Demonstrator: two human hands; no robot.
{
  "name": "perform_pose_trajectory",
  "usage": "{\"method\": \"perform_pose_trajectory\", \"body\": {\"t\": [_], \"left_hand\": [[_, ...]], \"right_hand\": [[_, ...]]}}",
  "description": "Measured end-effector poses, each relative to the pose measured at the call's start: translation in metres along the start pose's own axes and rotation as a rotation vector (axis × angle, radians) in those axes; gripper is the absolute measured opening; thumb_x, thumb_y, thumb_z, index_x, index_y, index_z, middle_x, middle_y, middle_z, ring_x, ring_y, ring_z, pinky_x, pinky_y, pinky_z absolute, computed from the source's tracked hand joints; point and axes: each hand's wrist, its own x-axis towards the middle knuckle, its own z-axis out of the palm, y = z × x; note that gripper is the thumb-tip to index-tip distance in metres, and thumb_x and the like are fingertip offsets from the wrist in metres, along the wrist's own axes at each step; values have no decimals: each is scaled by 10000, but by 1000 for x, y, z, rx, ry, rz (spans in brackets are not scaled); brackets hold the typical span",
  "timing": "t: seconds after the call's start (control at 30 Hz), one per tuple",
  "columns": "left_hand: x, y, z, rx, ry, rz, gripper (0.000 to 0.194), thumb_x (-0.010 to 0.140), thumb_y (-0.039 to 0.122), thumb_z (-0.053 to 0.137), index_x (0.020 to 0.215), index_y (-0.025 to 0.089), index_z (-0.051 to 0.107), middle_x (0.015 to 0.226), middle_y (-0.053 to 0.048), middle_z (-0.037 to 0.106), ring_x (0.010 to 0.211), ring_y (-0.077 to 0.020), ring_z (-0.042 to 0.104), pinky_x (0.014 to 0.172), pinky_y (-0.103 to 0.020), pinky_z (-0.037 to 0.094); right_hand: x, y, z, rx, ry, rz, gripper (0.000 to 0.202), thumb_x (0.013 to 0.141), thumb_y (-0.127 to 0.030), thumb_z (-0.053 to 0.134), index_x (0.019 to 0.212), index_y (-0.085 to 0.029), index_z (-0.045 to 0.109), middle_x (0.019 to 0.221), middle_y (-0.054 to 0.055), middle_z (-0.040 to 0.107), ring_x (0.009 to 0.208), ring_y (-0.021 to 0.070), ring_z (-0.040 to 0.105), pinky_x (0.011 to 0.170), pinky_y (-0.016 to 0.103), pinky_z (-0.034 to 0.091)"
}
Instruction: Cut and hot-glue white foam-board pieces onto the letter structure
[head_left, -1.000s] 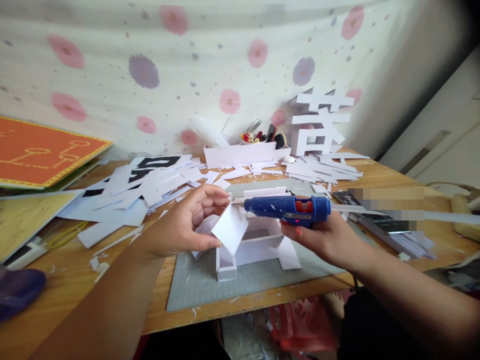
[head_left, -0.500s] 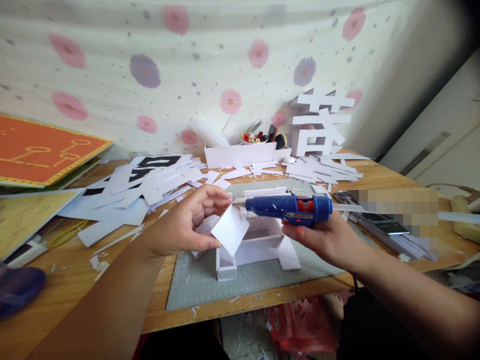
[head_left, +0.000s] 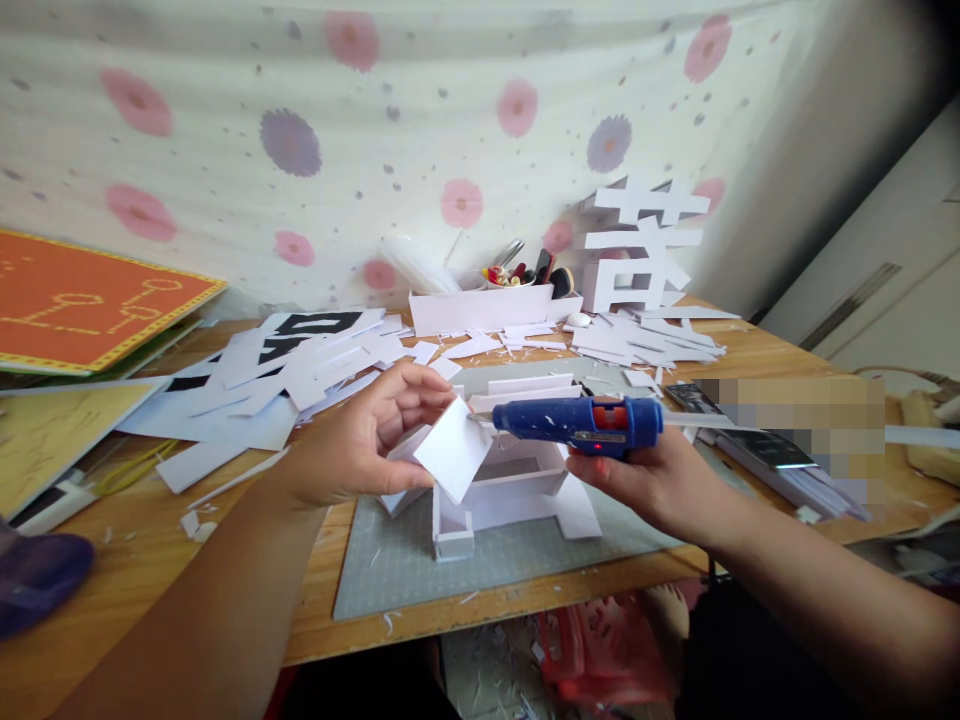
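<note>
Between the thumb and fingers of my left hand (head_left: 390,430) is a small white foam board piece (head_left: 454,450), tilted with one corner down. My right hand (head_left: 649,475) is wrapped round a blue glue gun (head_left: 577,424), whose nozzle points left and is at the piece's right edge; whether it touches I cannot tell. A white glue stick (head_left: 705,421) sticks out of the gun's back. Below both hands a white foam board structure (head_left: 517,500) with raised walls lies on the grey cutting mat (head_left: 397,580), partly hidden by the piece and the gun.
White offcuts (head_left: 322,365) are heaped at the left and back. A white holder (head_left: 480,310) with pens and tools stands behind the mat, beside a tall white built-up character (head_left: 637,245). A phone-like black object (head_left: 772,447) lies at right. The wooden table's front edge (head_left: 405,640) is near me.
The white piece has shifted slightly left and up with my left hand, and its tilt has changed a little. The glue gun has turned slightly, its nozzle now lower against the piece's edge.
</note>
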Motion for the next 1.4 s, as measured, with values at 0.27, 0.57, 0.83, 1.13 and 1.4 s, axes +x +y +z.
{"method": "perform_pose_trajectory", "body": {"t": [0.27, 0.57, 0.83, 1.13, 1.4], "left_hand": [[-1, 4, 0, -61, 12, 6, 654, 623, 179, 864, 1167, 284, 517, 1242, -47, 626, 1176, -218, 602, 905, -273, 514], [1, 7, 0, -57, 58, 4, 640, 605, 191, 855, 1142, 261, 513, 1196, -76, 646, 1119, -274, 626, 833, -322, 534], [1, 8, -3, -77, 46, 33, 594, 645, 162, 844, 1132, 266, 520, 1117, -39, 651, 995, -194, 651, 738, -222, 511], [4, -2, -4, -101, -9, 94, 631, 637, 171, 855, 1166, 253, 520, 1169, -66, 628, 1034, -197, 640, 759, -211, 509], [4, -9, 9, -95, -65, 56, 664, 607, 160, 872, 1173, 263, 540, 1264, -67, 594, 1221, -227, 560, 972, -280, 477]], "right_hand": [[-1, 0, -1, -7, 7, 34, 131, 795, -257, 618, 890, -191, 679, 819, 37, 703, 752, 193, 644, 732, 334, 561], [-6, 0, -1, 12, 19, 118, 118, 761, -300, 617, 812, -201, 576, 715, 28, 629, 633, 174, 581, 580, 304, 540], [-9, 1, -4, -50, -5, 122, 88, 771, -274, 596, 816, -200, 595, 752, 43, 656, 676, 193, 618, 617, 321, 554], [-9, -8, -5, -35, 51, 116, 92, 760, -299, 607, 756, -215, 569, 698, 27, 637, 626, 188, 611, 564, 309, 552], [-11, -26, 6, -16, 5, 2, 140, 792, -264, 579, 695, -234, 482, 675, 4, 572, 602, 155, 560, 543, 276, 515]]}}
